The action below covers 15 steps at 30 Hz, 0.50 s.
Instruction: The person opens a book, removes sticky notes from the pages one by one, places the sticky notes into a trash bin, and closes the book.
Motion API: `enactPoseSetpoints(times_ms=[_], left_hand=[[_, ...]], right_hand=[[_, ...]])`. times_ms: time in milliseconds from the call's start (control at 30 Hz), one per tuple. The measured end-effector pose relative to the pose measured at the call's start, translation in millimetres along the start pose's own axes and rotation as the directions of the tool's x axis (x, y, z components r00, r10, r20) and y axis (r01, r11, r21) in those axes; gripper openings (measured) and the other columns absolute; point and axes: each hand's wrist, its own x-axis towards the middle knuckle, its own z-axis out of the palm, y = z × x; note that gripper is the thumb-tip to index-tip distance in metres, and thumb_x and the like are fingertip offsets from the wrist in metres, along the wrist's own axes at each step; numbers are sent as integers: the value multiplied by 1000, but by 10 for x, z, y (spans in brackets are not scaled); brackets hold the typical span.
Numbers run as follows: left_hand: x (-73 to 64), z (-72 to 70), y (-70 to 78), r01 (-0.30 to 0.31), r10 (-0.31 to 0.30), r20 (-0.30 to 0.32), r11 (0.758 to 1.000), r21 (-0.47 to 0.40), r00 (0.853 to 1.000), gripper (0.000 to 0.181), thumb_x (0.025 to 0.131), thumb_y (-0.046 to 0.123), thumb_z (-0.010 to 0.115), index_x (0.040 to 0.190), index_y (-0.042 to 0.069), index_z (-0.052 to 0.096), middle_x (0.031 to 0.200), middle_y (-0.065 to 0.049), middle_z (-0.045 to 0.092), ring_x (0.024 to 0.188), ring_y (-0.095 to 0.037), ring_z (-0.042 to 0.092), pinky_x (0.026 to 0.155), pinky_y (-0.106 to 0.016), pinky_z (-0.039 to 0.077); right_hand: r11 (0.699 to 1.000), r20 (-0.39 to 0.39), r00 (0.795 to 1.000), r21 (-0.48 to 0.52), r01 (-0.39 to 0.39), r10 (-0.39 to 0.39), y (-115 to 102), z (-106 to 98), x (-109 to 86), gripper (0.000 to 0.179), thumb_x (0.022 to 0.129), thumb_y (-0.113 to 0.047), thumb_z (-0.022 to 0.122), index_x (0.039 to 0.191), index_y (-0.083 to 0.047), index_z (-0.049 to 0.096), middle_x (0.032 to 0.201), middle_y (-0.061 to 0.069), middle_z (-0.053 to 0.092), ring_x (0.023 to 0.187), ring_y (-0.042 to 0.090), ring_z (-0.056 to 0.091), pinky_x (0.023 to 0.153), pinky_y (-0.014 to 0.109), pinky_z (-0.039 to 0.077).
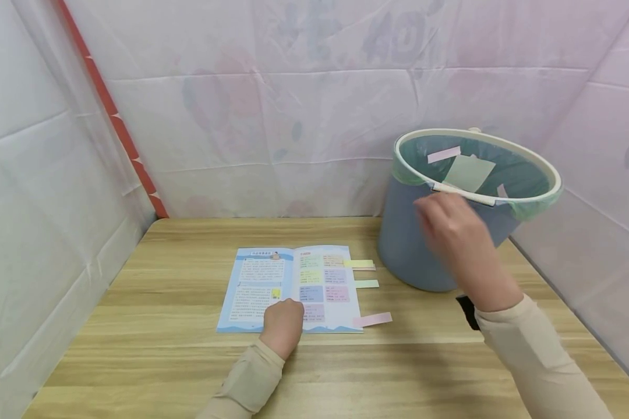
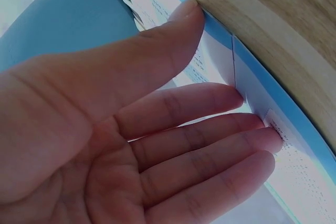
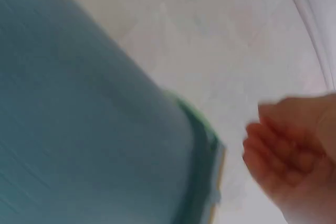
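Note:
An open booklet [image 1: 257, 297] with printed text and coloured boxes lies flat on the wooden table. My left hand [image 1: 284, 325] rests at its lower edge near the fold; in the left wrist view its fingers [image 2: 199, 169] are extended and relaxed, fingertips at the pages. Sticky strips jut from the right page: yellow [image 1: 359, 263], pale green [image 1: 367, 284] and pink [image 1: 373, 319]. Beside the near rim of a blue-grey bin [image 1: 416, 233] hovers my right hand [image 1: 453, 233], blurred, its fingers loosely curled with nothing visible in them.
A green bag [image 1: 534, 206] lines the bin under its cream rim [image 1: 547, 169]. Inside lie a pink strip [image 1: 444, 154], a pale green paper [image 1: 469, 173] and another small pink piece [image 1: 502, 191]. White patterned sheeting [image 1: 293, 116] hangs behind the table [image 1: 136, 349] and at both sides.

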Motion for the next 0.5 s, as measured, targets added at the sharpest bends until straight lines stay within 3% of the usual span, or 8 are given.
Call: enactPoseSetpoints(times_ms=[67, 133, 300, 500], left_hand=[[-2, -1, -2, 1, -1, -2, 1000, 2, 1000, 11, 83, 8, 73, 75, 1, 69, 64, -8, 63, 54, -19, 63, 48, -31, 54], [-1, 2, -5, 2, -2, -5, 1000, 3, 1000, 11, 82, 9, 74, 74, 1, 69, 64, -8, 63, 53, -19, 62, 47, -31, 54], [5, 8, -8, 0, 0, -4, 1000, 6, 1000, 12, 81, 10, 75, 75, 1, 69, 64, -8, 63, 54, -19, 62, 48, -31, 53], [6, 8, -5, -3, 3, -3, 1000, 0, 1000, 12, 80, 10, 76, 75, 1, 69, 66, -8, 64, 56, -19, 63, 48, -31, 54]], right_hand=[[995, 115, 990, 62, 73, -80, -31, 82, -101, 22, 74, 18, 66, 91, 7, 61, 87, 17, 61, 80, 35, 57, 68, 44, 50], [987, 232, 963, 108, 117, -140, -81, 188, -229, 20, 73, 17, 67, 88, 4, 60, 83, 12, 58, 77, 29, 55, 65, 39, 49], [974, 448, 871, 185, 132, -203, -261, 473, -609, 19, 73, 7, 74, 78, -4, 60, 75, 1, 52, 68, 15, 50, 57, 28, 47], [963, 598, 758, 213, 165, -262, -437, 662, -989, 25, 70, -9, 84, 73, -8, 60, 71, -2, 48, 64, 10, 45, 55, 22, 43]])
